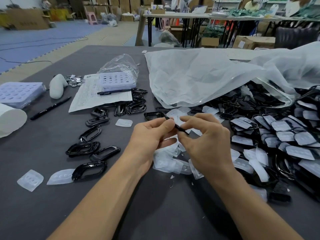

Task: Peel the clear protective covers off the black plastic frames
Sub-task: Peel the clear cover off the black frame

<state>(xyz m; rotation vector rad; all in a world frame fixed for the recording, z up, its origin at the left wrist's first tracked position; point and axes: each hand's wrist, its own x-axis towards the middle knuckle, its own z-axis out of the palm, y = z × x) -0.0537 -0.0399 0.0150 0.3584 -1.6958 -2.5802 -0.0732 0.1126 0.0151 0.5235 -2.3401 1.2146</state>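
Left hand (149, 134) and right hand (206, 141) fingers (192, 118) are pinched on one black frame (180, 128).
Peeled covers (166, 161) are heaped beneath; covered frames (285, 135) are crowded at right.

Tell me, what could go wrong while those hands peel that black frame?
The thin black plastic frame, pinched edge-on between the left hand and right hand, might slip or bend. The loose clear plastic covers heaped beneath the hands lie beside the pile of still-covered black frames, so peeled and unpeeled pieces could get mixed.
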